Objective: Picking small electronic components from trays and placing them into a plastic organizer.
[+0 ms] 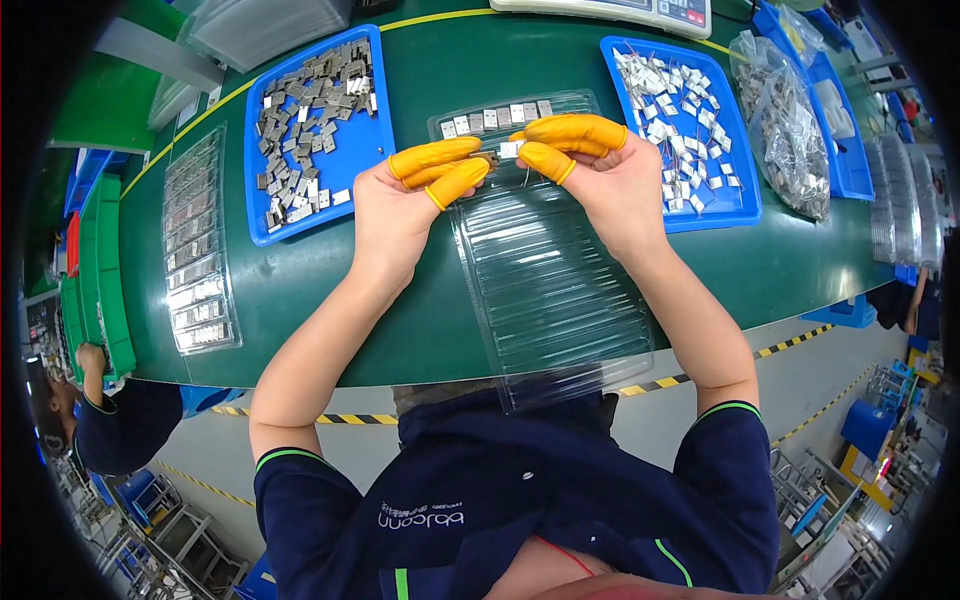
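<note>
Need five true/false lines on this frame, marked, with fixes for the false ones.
1. The left hand and right hand both wear yellow finger covers. True.
2. The right hand holds nothing. False: it pinches a small white part.
3. The middle clear tray overhangs the near edge of the table. True.
4. The left blue tray holds mostly white parts. False: the left blue tray holds mostly grey parts.
5. The scale stands at the table's near edge. False: the scale is on the far side.
</note>
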`<act>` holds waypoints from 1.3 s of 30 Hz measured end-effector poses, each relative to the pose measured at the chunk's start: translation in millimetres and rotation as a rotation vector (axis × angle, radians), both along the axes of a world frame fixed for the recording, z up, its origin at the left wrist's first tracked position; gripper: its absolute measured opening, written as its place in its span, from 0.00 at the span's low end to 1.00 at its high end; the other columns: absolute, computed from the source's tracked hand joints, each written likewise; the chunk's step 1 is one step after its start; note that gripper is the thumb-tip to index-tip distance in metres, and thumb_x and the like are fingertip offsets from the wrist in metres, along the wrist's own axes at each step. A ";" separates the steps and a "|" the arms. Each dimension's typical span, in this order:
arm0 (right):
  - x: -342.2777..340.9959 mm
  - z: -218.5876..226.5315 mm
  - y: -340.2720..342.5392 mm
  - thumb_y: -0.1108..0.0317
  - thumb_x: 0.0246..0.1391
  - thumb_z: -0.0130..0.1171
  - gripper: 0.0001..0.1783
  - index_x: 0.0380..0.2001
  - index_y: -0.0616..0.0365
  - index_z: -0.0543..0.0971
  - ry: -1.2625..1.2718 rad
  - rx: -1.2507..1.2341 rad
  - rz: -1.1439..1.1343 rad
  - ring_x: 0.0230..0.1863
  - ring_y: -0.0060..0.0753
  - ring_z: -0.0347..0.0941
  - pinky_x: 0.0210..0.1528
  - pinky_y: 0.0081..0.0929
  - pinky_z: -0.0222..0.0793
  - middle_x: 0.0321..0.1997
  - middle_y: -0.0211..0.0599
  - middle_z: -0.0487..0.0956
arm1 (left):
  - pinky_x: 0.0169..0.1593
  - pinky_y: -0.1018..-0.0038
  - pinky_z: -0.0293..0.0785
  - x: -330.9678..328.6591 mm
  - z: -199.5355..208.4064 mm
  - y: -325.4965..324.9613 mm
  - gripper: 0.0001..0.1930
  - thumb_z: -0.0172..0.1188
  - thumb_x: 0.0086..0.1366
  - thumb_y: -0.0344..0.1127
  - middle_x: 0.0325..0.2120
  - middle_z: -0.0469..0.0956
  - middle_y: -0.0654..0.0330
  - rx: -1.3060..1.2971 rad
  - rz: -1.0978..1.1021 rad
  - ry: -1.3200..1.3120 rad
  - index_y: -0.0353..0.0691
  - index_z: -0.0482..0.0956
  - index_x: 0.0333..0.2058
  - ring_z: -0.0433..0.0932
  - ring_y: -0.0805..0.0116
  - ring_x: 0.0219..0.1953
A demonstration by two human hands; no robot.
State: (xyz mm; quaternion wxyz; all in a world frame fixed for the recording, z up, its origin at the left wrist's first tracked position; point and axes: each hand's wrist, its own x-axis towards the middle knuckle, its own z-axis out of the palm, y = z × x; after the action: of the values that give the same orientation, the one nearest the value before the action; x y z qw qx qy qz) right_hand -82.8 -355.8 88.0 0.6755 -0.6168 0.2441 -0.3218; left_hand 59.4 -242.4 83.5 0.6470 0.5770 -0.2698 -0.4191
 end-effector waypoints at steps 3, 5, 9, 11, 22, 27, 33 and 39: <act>0.5 4.9 3.1 0.79 0.44 0.60 0.12 0.36 0.70 0.75 0.058 0.005 0.030 0.36 0.29 0.76 0.43 0.22 0.72 0.35 0.42 0.78 | 0.39 0.80 0.73 0.7 -1.2 0.6 0.14 0.62 0.52 0.25 0.33 0.79 0.54 0.002 0.001 -0.008 0.28 0.76 0.39 0.77 0.72 0.32; 0.0 6.3 1.7 0.79 0.44 0.60 0.12 0.35 0.70 0.76 0.085 -0.010 0.032 0.36 0.29 0.76 0.43 0.22 0.72 0.35 0.42 0.78 | 0.39 0.80 0.74 0.8 -2.5 1.1 0.14 0.62 0.52 0.25 0.33 0.79 0.54 0.001 0.002 -0.013 0.28 0.76 0.38 0.77 0.72 0.32; -1.4 4.8 -3.7 0.77 0.41 0.63 0.11 0.32 0.65 0.78 0.094 -0.053 0.051 0.34 0.21 0.75 0.41 0.16 0.71 0.33 0.35 0.80 | 0.39 0.79 0.74 0.7 -2.5 2.0 0.13 0.62 0.52 0.24 0.33 0.79 0.53 -0.042 0.001 -0.106 0.27 0.77 0.37 0.78 0.71 0.32; -2.1 5.5 -5.7 0.77 0.41 0.63 0.10 0.32 0.65 0.79 0.114 -0.036 0.066 0.34 0.21 0.75 0.40 0.16 0.71 0.33 0.35 0.80 | 0.39 0.78 0.74 1.3 -2.5 1.9 0.13 0.62 0.52 0.24 0.32 0.79 0.53 -0.030 -0.005 -0.121 0.27 0.76 0.37 0.78 0.70 0.32; -2.0 4.7 -4.2 0.77 0.42 0.63 0.11 0.33 0.65 0.78 0.124 0.021 0.161 0.32 0.21 0.75 0.39 0.17 0.71 0.31 0.34 0.79 | 0.34 0.81 0.73 6.3 -3.4 3.6 0.11 0.62 0.52 0.25 0.28 0.79 0.54 0.002 -0.131 -0.118 0.28 0.78 0.36 0.77 0.72 0.27; -3.1 2.1 -1.7 0.75 0.42 0.64 0.10 0.32 0.65 0.79 0.104 0.081 0.290 0.33 0.21 0.75 0.39 0.18 0.71 0.31 0.35 0.79 | 0.33 0.80 0.74 11.4 -1.0 5.5 0.10 0.62 0.51 0.24 0.27 0.79 0.55 -0.032 -0.226 -0.008 0.29 0.78 0.35 0.76 0.74 0.26; -1.2 0.6 5.5 0.74 0.42 0.64 0.09 0.31 0.64 0.79 0.071 -0.044 0.160 0.33 0.23 0.74 0.39 0.18 0.69 0.31 0.34 0.78 | 0.34 0.80 0.73 8.3 -2.9 3.7 0.11 0.62 0.52 0.25 0.28 0.79 0.56 -0.113 -0.192 0.006 0.30 0.78 0.36 0.76 0.73 0.27; -7.3 0.8 -32.8 0.70 0.41 0.64 0.08 0.28 0.61 0.80 0.326 -0.707 -0.176 0.31 0.32 0.75 0.35 0.22 0.69 0.31 0.37 0.78 | 0.49 0.71 0.68 -13.2 -6.3 1.2 0.21 0.60 0.55 0.31 0.44 0.72 0.52 -0.089 -0.109 -0.589 0.33 0.69 0.48 0.72 0.62 0.45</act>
State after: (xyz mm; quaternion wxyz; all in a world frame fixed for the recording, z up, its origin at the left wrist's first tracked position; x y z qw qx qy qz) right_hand -90.1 -388.6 88.9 0.3440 -0.8309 0.2743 -0.3405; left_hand 46.2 -241.1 77.3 0.5420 0.6296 -0.4944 -0.2558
